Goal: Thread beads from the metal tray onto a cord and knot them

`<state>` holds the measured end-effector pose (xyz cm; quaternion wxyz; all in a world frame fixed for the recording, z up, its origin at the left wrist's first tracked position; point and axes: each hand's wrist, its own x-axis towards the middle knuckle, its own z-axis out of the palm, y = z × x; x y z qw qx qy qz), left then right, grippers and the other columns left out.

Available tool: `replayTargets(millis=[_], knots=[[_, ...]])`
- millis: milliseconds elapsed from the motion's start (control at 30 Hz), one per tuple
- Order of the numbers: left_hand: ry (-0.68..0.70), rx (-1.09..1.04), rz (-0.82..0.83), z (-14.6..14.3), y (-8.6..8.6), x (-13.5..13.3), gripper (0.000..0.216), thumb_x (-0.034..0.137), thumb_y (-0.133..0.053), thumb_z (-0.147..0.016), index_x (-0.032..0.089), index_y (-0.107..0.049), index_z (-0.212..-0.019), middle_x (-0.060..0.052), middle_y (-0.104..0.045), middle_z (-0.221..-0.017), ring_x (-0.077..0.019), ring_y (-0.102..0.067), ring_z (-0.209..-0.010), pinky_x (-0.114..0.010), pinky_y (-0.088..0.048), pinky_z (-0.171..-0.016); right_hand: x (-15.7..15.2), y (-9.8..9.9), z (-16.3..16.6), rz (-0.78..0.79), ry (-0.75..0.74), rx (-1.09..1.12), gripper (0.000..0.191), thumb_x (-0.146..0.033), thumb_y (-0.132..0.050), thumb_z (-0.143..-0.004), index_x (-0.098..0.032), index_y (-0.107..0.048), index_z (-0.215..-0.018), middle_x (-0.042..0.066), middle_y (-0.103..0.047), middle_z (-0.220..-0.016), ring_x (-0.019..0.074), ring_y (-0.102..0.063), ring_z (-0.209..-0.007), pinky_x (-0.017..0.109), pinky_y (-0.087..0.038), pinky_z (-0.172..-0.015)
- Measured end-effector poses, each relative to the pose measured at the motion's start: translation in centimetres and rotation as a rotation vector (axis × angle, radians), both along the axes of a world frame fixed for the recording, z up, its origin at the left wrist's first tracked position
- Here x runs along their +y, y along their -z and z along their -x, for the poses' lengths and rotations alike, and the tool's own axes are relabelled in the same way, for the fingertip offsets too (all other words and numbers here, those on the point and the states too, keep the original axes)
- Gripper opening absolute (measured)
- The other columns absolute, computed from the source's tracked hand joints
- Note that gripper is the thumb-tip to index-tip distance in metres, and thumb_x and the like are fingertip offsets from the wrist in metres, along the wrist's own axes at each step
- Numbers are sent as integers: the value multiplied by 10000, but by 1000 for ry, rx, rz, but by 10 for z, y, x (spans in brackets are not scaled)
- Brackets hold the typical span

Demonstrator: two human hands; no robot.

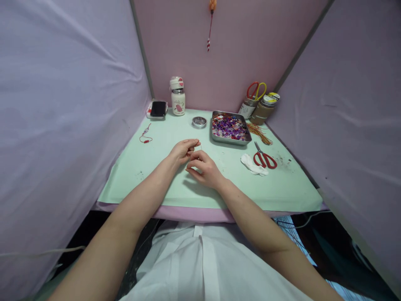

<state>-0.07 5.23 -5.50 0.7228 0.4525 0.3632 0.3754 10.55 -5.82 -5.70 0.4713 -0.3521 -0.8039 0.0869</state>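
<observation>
My left hand (183, 151) and my right hand (204, 168) meet over the middle of the green mat (219, 188). Both are closed in a pinch. A thin thread or needle (201, 146) sticks up between the fingertips; what else they hold is too small to make out. A metal tray of purple, pink and white beads (229, 127) lies just beyond the right hand.
Red scissors (265, 159) and a white wad (253, 164) lie at the right. Orange cords (260, 133), two jars with scissors (258, 104), a small round tin (199, 121), a white bottle (178, 98), a phone (158, 109) and a red beaded string (145, 135) ring the mat. Cloth walls enclose it.
</observation>
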Motion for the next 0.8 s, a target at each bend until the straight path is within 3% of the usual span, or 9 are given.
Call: replayTargets(millis=[133,300,500,800], knots=[[-80,92,-151,-2,-7,-7,258,363,-736,-648,148,-636,-751,-46,-646,-728,-50,-330,-486,-238,-240,-437,2,-3,-1,149,114,241,132,-311,-571,-857,-220,-603,-767,36,-550,-854,155,-514,-760,322,-450,-726],[-132,220,-420,-6,-10,-15,214,331,-695,-671,148,-695,-782,-68,-714,-848,-101,-529,-643,-248,-384,-575,12,-5,-15,438,343,569,192,-355,-612,-787,-202,-575,-680,-8,-541,-693,133,-466,-656,287,-392,-668],[-105,265,-611,-7,-8,-17,189,316,-661,-705,154,-715,-786,-62,-719,-835,-142,-601,-763,-278,-453,-730,18,-2,-22,615,357,719,230,-405,-658,-713,-195,-585,-652,-30,-529,-624,113,-419,-593,263,-352,-595],[-96,322,-690,-8,-6,-18,196,325,-650,-728,159,-726,-801,-53,-707,-801,-138,-581,-722,-279,-450,-711,23,5,-25,719,322,863,304,-471,-717,-654,-189,-611,-694,-45,-465,-579,85,-323,-511,249,-259,-493]])
